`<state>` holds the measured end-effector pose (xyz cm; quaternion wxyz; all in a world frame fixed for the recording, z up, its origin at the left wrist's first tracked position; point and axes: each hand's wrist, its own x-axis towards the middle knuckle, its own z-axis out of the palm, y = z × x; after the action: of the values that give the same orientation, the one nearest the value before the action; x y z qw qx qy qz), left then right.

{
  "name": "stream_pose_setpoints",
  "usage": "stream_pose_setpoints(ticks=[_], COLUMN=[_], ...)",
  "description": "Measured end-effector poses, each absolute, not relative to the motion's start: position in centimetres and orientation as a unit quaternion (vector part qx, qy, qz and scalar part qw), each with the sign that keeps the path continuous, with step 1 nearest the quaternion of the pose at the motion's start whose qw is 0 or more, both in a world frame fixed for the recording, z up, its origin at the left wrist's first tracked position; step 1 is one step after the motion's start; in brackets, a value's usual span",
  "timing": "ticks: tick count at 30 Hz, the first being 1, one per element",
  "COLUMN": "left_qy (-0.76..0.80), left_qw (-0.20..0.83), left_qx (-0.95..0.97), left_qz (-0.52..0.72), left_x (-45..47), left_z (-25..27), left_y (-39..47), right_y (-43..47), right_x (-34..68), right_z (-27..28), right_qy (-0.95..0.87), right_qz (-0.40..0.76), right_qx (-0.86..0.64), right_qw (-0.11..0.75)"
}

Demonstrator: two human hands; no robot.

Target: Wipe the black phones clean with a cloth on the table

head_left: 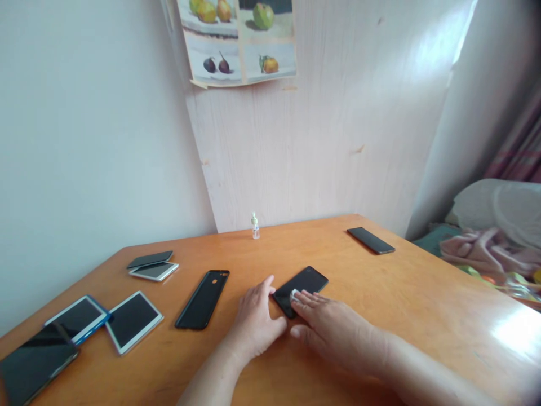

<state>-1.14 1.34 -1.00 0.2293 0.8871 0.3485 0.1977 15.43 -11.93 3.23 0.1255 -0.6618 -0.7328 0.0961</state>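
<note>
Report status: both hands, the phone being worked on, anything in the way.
Right hand flat, fingers over white wad on phone. Left hand open beside phone's left edge. Phone flat on table. Nothing else on it; black case apart, left.

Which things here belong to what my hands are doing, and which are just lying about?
In use:
black phone, by the left hand
white wipe, under the right hand

Probably just lying about:
black phone case
small bottle, perhaps related
devices at left
dark phone, far right
</note>
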Motion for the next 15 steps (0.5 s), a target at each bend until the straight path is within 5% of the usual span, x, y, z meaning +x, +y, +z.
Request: stream_pose_setpoints(ticks=[6,15], left_qy=[0.362,0.371], left_qw=[0.239,0.304], left_qx=[0.880,0.846], left_qz=[0.192,0.233], left_x=[-1.1,-1.1], left_z=[-0.8,-1.1], left_y=[1.5,2.0], right_y=[-10.1,-11.4], right_x=[19.9,14.9], right_z=[2.3,3.3], right_qy=[-0.627,-0.775], right_qz=[0.041,0.122], right_qx=[-0.773,-0.610], right_qw=[0.085,0.109])
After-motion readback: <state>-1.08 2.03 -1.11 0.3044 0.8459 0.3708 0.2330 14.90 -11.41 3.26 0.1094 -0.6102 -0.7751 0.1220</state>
